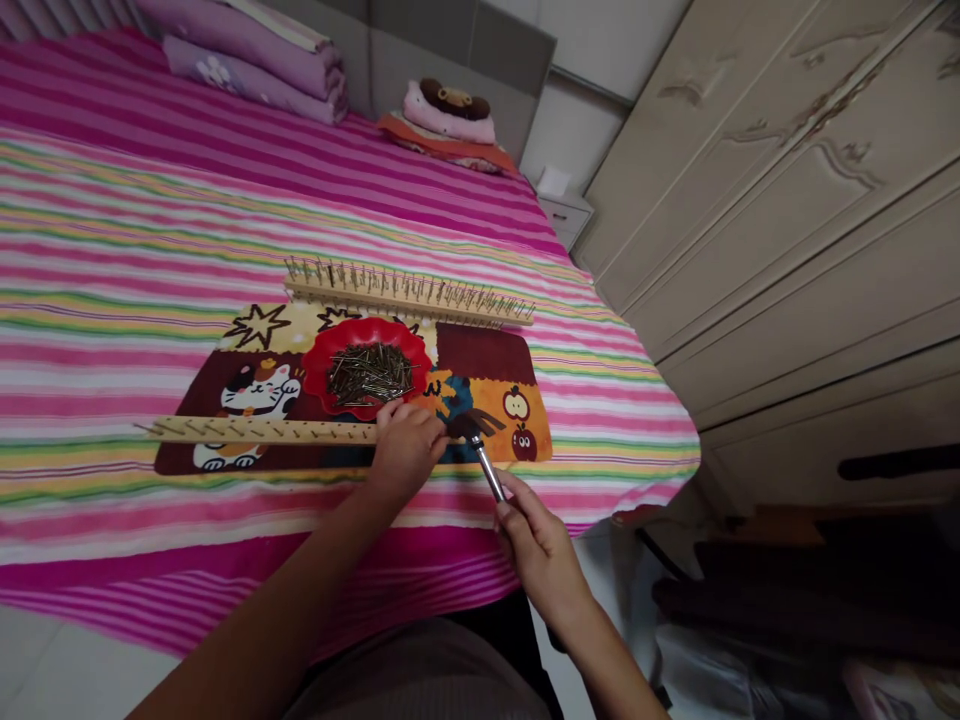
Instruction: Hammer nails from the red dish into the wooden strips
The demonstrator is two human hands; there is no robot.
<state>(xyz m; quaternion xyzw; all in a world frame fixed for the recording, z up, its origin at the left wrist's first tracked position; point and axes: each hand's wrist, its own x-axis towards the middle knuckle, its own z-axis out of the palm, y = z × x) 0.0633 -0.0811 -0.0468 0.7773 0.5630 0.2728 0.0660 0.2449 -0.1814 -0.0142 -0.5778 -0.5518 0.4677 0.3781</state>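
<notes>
My left hand (406,445) rests with fingers curled on the right end of a near wooden strip (255,430) studded with nails; what the fingers pinch is hidden. My right hand (536,545) is closed round the metal handle of a hammer (474,440), whose dark head sits just right of my left hand. Behind my left hand stands a red dish (322,362) filled with several loose nails (369,372). A second wooden strip (409,297) with several upright nails lies farther back. All lie on a patchwork cartoon mat (491,365).
The mat lies on a bed with a pink striped cover (135,250). Folded purple bedding (247,50) and a soft toy (450,105) sit at the head. A cream wardrobe (787,200) stands close on the right, with a small bedside cabinet (566,212).
</notes>
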